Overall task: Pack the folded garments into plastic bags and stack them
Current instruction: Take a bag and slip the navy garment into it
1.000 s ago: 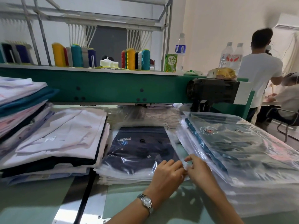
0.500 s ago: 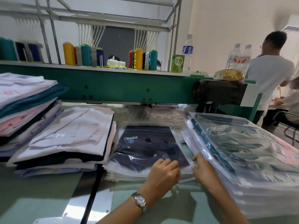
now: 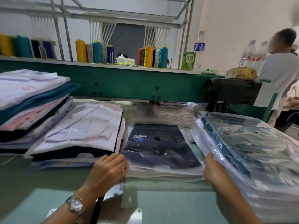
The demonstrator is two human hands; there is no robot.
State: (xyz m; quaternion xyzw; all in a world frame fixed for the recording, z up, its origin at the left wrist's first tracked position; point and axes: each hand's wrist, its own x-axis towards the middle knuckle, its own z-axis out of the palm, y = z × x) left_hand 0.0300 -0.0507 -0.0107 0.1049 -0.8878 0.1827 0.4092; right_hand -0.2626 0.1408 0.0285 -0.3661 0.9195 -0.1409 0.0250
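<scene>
A folded navy garment in a clear plastic bag (image 3: 160, 146) lies on top of a low pile of empty bags in the middle of the table. My left hand (image 3: 111, 168) curls its fingers round the bag's near left corner. At the near right corner, my right hand (image 3: 212, 170) holds the bag's edge with the thumb on top. To the right lies a tall stack of bagged garments (image 3: 252, 151). Unbagged folded garments, white on top, are piled at the left (image 3: 84, 131), with a taller mixed pile (image 3: 30, 101) behind them.
A green machine beam (image 3: 129, 84) crosses behind the piles, with a black motor (image 3: 231, 92) at its right end. Thread cones (image 3: 152, 56), a drink carton and water bottles stand on the shelf above. A person in a white shirt (image 3: 281, 75) stands at the far right.
Both hands were close together at the bag's near right corner. My left hand has slid left to the near left corner, and the right hand has shifted a little right along the edge.
</scene>
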